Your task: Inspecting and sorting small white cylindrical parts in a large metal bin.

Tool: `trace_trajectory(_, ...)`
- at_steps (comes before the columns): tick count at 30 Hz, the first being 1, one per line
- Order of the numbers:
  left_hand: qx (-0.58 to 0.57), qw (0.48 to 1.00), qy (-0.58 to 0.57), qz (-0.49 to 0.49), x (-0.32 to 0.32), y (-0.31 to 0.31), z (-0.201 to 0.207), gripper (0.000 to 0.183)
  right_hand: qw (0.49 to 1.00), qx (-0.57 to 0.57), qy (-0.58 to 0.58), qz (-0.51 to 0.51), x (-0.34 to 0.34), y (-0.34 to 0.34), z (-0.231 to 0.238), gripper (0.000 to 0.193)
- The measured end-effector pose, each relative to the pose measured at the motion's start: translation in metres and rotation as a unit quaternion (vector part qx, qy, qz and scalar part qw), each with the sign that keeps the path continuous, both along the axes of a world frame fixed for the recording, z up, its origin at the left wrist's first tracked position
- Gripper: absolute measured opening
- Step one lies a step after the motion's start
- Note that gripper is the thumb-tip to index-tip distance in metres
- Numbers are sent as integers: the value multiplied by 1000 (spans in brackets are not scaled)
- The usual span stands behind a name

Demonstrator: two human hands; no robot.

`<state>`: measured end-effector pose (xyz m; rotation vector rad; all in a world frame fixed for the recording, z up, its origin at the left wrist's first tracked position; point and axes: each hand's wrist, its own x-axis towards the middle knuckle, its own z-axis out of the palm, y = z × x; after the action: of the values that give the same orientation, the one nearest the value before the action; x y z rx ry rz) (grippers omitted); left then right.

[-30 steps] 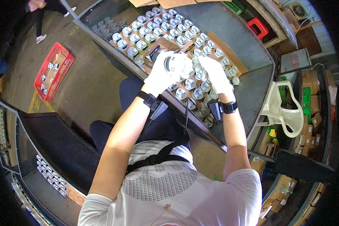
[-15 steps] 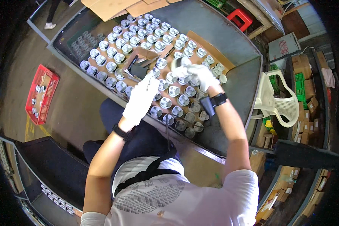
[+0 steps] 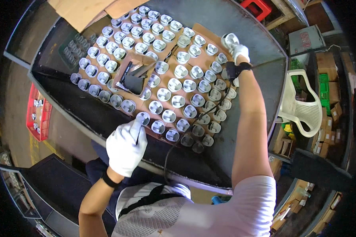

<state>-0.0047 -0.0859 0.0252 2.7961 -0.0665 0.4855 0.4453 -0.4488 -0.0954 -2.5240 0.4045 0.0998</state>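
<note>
Rows of silver metal pistons (image 3: 163, 94) stand on brown cardboard (image 3: 168, 81) inside a large metal-walled bench. My right hand (image 3: 240, 52), in a white glove, is closed on a piston (image 3: 230, 40) at the far right of the rows, by the cardboard's edge. My left hand (image 3: 126, 148), also gloved, hovers over the near edge of the bench. Its fingers are curled together, with a thin dark line showing between them; what they hold is unclear. Its fingertips are nearest to a piston (image 3: 143, 117) in the front row. Some pistons at the right are in shade.
Among the pistons sits a small open cardboard box (image 3: 146, 60) holding dark tools. A black cable (image 3: 219, 103) crosses the right-hand rows. Cardboard sheets (image 3: 79, 12) lie at the far left. A red crate (image 3: 47, 118) stands on the floor, a white plastic chair (image 3: 302, 106) to the right.
My right hand has carried a piston from the middle of the rows to the far right. My left hand has drawn back toward the near edge. The view has shifted.
</note>
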Motion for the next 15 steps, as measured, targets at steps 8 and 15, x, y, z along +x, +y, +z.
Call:
trace_trajectory(8,-41,995,93,-7,13,1,7,35,987,-148,17,65,-7,-8,-180,32)
trace_trajectory(15,-33,988,152,8,14,-5,9,40,966,-223,71,109,-19,37,-205,30)
